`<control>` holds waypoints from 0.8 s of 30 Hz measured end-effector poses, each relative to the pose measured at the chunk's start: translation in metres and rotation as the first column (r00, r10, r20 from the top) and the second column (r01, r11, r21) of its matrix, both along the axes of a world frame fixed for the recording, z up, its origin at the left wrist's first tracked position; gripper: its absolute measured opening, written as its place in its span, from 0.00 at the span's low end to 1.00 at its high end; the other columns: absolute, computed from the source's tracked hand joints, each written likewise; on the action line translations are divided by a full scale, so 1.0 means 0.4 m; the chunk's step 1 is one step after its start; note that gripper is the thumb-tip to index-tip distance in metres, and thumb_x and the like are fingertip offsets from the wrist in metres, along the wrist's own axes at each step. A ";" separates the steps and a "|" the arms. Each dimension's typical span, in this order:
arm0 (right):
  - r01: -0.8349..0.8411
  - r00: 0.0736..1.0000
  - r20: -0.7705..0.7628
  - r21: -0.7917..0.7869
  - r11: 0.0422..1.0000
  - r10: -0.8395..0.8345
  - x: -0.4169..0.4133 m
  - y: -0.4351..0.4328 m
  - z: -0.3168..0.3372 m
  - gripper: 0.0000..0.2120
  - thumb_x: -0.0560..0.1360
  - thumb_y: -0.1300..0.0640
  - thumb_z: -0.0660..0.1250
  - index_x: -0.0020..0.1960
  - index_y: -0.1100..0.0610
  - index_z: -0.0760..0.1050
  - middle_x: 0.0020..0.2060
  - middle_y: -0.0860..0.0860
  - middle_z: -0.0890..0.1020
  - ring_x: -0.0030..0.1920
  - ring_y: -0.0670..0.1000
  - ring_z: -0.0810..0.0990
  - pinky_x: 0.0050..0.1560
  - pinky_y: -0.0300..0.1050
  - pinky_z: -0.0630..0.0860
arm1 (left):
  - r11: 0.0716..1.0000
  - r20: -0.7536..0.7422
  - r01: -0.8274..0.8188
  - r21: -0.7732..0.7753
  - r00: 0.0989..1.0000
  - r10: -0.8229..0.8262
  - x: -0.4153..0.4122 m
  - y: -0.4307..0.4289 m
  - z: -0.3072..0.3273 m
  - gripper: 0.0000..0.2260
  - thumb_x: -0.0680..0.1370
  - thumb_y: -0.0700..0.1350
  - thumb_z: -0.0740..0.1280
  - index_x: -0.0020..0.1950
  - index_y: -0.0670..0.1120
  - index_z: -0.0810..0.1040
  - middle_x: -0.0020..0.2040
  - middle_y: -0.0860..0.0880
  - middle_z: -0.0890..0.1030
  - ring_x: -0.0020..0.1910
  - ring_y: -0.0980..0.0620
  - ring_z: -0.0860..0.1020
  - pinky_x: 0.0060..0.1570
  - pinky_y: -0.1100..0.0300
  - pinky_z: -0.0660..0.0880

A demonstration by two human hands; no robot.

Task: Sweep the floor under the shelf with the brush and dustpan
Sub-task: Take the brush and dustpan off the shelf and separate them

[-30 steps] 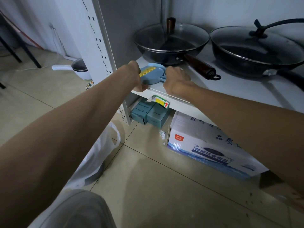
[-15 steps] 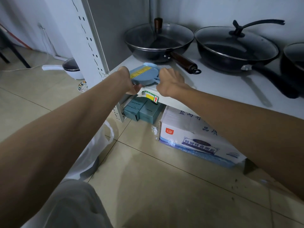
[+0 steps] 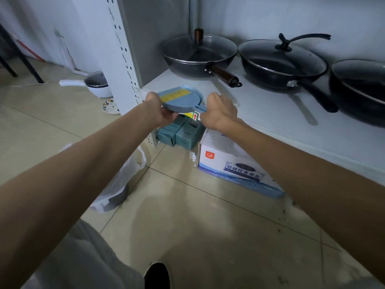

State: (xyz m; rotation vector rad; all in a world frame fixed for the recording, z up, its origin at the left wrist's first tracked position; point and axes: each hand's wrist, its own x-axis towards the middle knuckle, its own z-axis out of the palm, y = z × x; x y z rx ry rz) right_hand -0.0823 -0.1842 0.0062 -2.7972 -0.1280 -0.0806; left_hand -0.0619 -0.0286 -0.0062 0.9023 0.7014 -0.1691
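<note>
A small blue dustpan [image 3: 180,102] with a yellow comb strip hangs just above the front edge of the white shelf [image 3: 270,119]. My left hand [image 3: 159,112] grips its left edge. My right hand [image 3: 220,113] is closed on a blue handle at its right side. Whether that handle belongs to the brush or to the pan I cannot tell; the brush head is hidden. The tiled floor under the shelf [image 3: 179,155] holds boxes.
Three lidded dark pans [image 3: 200,53] [image 3: 281,61] [image 3: 360,86] stand on the shelf. Beneath it are teal boxes [image 3: 179,135] and a white-blue carton [image 3: 235,165]. A white plastic bag [image 3: 118,184] lies by the shelf post [image 3: 123,59]; a white pot [image 3: 98,84] sits beyond.
Both hands have lifted the dustpan off the shelf surface and drawn it slightly toward me, past the shelf's front edge. My view has shifted back and to the right.
</note>
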 end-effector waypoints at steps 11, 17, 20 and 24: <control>0.068 0.997 -0.039 0.172 0.983 -0.062 -0.204 -0.031 -0.061 0.11 0.72 0.59 0.68 0.36 0.58 0.67 0.34 0.52 0.72 0.36 0.57 0.74 0.32 0.44 0.66 | 1.000 0.143 0.016 0.024 0.989 -0.019 -0.161 -0.010 -0.019 0.14 0.84 0.39 0.51 0.48 0.43 0.75 0.45 0.42 0.81 0.43 0.47 0.81 0.40 0.52 0.82; 0.058 0.995 -0.092 0.226 0.972 -0.038 -0.227 -0.039 -0.095 0.13 0.73 0.53 0.68 0.38 0.59 0.68 0.35 0.53 0.73 0.34 0.55 0.70 0.27 0.41 0.60 | 0.983 0.158 -0.017 0.181 0.987 -0.012 -0.180 0.007 -0.064 0.12 0.84 0.42 0.53 0.56 0.42 0.76 0.51 0.41 0.82 0.46 0.45 0.83 0.39 0.52 0.81; 0.077 0.993 -0.111 0.270 0.960 -0.048 -0.221 -0.032 -0.100 0.18 0.77 0.49 0.65 0.34 0.59 0.65 0.34 0.54 0.71 0.35 0.56 0.69 0.29 0.42 0.59 | 0.976 0.162 -0.029 0.216 0.987 -0.006 -0.180 0.013 -0.069 0.12 0.84 0.42 0.53 0.56 0.41 0.75 0.51 0.41 0.82 0.46 0.45 0.83 0.42 0.50 0.81; 0.090 0.995 -0.064 0.252 0.964 -0.076 -0.205 -0.035 -0.096 0.19 0.78 0.54 0.64 0.32 0.59 0.63 0.35 0.54 0.72 0.37 0.59 0.73 0.35 0.44 0.66 | 0.974 0.179 -0.016 0.225 0.983 -0.025 -0.173 0.006 -0.056 0.12 0.85 0.42 0.53 0.51 0.42 0.75 0.50 0.41 0.83 0.46 0.45 0.83 0.44 0.51 0.81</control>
